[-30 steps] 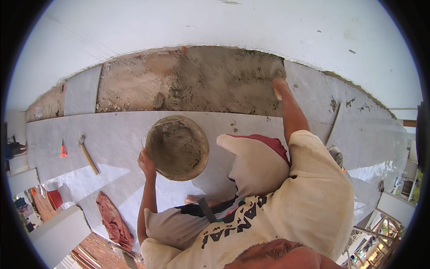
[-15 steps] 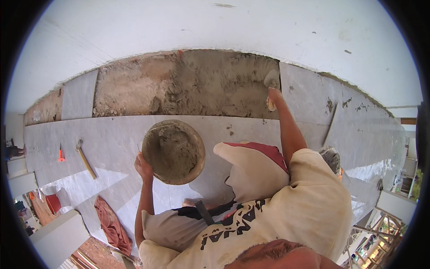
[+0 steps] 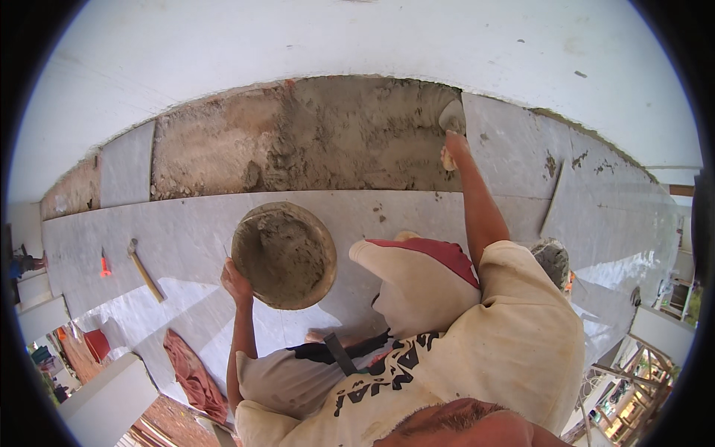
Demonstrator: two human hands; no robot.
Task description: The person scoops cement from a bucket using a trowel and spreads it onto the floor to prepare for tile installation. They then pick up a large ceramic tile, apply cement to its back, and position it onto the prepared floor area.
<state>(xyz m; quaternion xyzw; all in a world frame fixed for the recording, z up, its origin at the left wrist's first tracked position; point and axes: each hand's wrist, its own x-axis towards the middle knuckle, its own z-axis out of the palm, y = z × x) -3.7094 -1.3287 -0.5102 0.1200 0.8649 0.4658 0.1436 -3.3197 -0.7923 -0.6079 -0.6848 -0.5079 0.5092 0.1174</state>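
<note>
Right grip [image 3: 455, 149], stretched forward, holds a trowel [image 3: 450, 116].

Across the front of your cream shirt [image 3: 514, 328] you wear a line of bold black block lettering [image 3: 402, 363], set large and running slantwise up from lower left to upper right. Folds in the cloth bend and break up several of its characters. Beside that line, on the hem side, your shirt carries a row of much smaller dark letters [image 3: 361, 386], too small and creased to make out fully.
</note>
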